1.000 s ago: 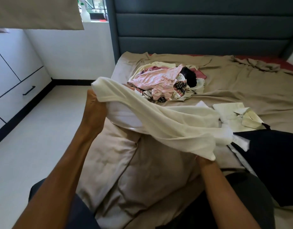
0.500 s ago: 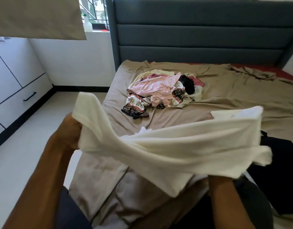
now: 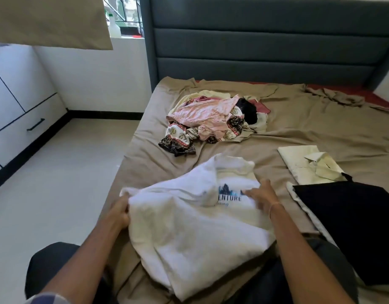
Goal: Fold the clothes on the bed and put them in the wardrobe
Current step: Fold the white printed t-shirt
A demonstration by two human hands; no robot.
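On the near side of a tan-sheeted bed [image 3: 309, 119] lies a white T-shirt [image 3: 189, 229], a heap of unfolded clothes [image 3: 208, 119] beyond it. The left hand [image 3: 119, 212] grips the shirt's left edge; the right hand [image 3: 263, 197] presses flat on its printed front.

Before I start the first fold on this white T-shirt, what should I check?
1. Left hand grips the white T-shirt at its left edge: ok.
2. Right hand is on the shirt beside the print. Whether it pinches fabric: cannot tell, blurred.
3. Shirt spread flat on the bed: not ok, bunched and creased.
4. Shirt apart from the unfolded pile: ok.
5. Shirt clear of the folded pale shirt and the black garment: ok, both lie to its right.
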